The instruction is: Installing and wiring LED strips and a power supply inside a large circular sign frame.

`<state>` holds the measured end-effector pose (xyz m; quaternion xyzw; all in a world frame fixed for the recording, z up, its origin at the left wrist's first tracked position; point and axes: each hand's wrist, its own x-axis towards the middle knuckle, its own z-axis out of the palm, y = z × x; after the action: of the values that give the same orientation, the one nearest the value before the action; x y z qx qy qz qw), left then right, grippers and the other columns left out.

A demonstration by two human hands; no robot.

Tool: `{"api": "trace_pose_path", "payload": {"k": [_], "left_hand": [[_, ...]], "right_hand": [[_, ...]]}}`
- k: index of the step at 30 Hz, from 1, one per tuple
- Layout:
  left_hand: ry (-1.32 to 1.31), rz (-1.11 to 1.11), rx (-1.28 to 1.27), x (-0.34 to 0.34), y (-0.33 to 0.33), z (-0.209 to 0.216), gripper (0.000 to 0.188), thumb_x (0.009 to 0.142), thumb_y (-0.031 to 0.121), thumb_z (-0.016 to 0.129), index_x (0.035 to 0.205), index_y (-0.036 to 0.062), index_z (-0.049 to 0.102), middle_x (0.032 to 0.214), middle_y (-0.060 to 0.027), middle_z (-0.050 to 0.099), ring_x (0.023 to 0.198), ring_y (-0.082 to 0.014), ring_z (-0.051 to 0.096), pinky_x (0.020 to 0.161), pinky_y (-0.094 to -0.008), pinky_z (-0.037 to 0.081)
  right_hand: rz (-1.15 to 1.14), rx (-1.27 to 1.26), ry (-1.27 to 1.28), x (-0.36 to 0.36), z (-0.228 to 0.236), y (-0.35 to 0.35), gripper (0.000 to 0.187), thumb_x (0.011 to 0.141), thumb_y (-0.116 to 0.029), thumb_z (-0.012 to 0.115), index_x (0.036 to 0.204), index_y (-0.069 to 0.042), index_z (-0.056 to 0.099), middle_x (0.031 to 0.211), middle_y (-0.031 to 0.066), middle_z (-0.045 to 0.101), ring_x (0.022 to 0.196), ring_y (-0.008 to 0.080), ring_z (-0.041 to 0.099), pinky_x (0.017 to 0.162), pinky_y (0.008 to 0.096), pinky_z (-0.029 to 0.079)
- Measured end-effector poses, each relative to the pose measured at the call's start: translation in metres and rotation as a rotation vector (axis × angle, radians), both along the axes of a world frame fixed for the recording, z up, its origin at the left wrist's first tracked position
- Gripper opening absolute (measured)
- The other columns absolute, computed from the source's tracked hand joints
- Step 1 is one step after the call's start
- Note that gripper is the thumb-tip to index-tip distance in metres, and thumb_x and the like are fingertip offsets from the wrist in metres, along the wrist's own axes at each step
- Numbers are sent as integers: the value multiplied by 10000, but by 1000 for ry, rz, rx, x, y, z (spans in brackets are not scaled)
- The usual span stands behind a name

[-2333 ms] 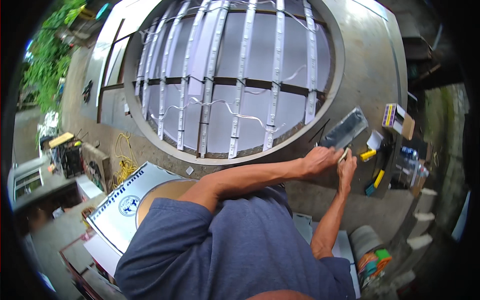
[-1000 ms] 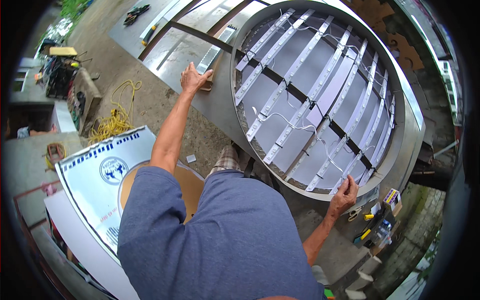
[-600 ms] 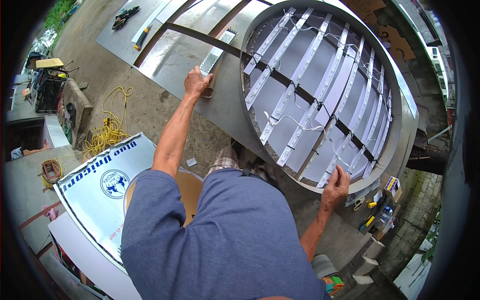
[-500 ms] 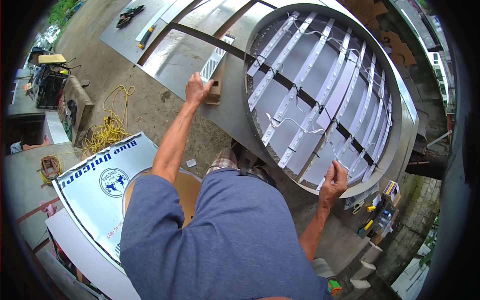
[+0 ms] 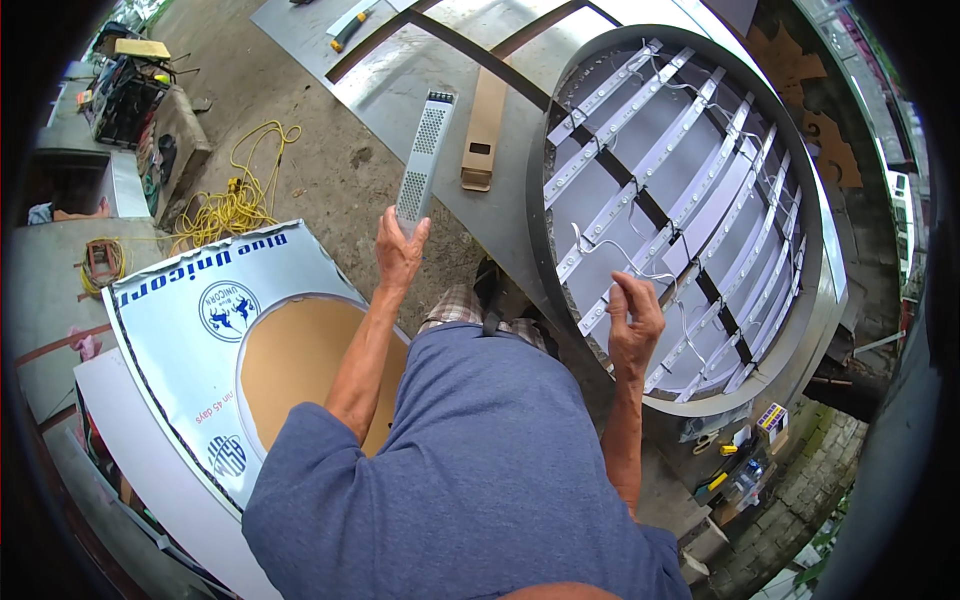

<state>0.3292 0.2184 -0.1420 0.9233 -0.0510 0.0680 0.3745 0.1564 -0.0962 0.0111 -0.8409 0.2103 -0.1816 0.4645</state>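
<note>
My left hand (image 5: 400, 254) grips the lower end of a slim silver power supply (image 5: 425, 150) with a perforated case. The supply points away from me, its terminal end farthest. Beside it, an open narrow cardboard box (image 5: 482, 140) lies on the metal sheet. On the right stands a large round sign frame (image 5: 547, 250) with rows of LED strips (image 5: 697, 158) and loose white wires (image 5: 612, 244). Over its near left edge is my right hand (image 5: 637, 328), fingers curled and thumb pressed near them. Whatever they hold, if anything, is hidden.
Metal sheets with dark bars (image 5: 480, 50) carry the round frame and a yellow-black hand tool (image 5: 350, 30). A yellow cable (image 5: 225, 210) lies coiled on the ground at left. Nearby is a film-covered panel (image 5: 180, 300) with a round cut-out. Small tools and boxes (image 5: 745, 470) sit at lower right.
My left hand has drawn the power supply away from the cardboard box, toward me. My right hand has moved up and left over the frame's edge. The whole view has shifted.
</note>
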Motion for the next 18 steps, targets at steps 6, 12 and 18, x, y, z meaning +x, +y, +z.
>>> {"api": "trace_pose_path", "payload": {"k": [6, 12, 18], "left_hand": [[-149, -39, -43, -33, -5, 32, 666, 919, 427, 718, 1347, -10, 454, 1100, -213, 574, 979, -389, 604, 834, -475, 500], [-224, -239, -139, -39, -32, 60, 698, 927, 405, 723, 1397, 2, 401, 1119, -221, 562, 971, -390, 604, 830, -469, 499], [-211, -390, -182, -39, -59, 66, 715, 921, 414, 730, 1403, 4, 397, 1136, -219, 573, 966, -376, 622, 798, -456, 519]], "right_hand": [[198, 175, 17, 41, 6, 27, 243, 916, -26, 679, 1158, -15, 698, 987, 83, 683, 832, 160, 660, 748, 278, 515], [354, 382, 15, 70, 6, 43, 421, 932, -79, 688, 1339, -24, 593, 1159, 116, 675, 1001, 195, 672, 874, 329, 544], [376, 505, -16, 75, 9, 44, 573, 942, -151, 696, 1457, -35, 475, 1298, 141, 633, 1095, 237, 665, 940, 372, 552]]}}
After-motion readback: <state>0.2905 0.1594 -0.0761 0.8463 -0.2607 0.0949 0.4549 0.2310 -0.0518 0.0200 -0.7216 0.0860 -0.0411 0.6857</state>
